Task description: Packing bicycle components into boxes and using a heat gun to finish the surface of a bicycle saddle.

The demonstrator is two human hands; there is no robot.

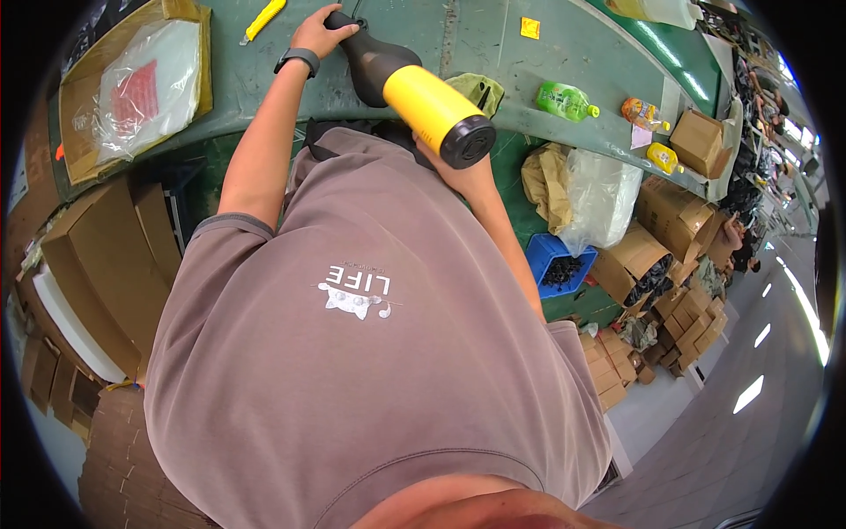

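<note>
The bottle (pixel 434 104) is held across the near edge of the desk (pixel 493 53), neck clasped by the left hand (pixel 321 33); the right hand's (pixel 456 175) grip cannot be told — if slack, a drop could be caused.

right of the yellow-and-black bottle-shaped device (pixel 432 104), a hand could pass over the green tabletop (pixel 490 46) as far as the green bottle (pixel 564 101); the olive cloth (pixel 483 92) crowds the device's right flank; left of it, the left hand (pixel 319 35) and forearm (pixel 260 150) bar the way, and past them a gap runs to the carton (pixel 205 57), the yellow box cutter (pixel 263 19) at the gap's far end
</note>
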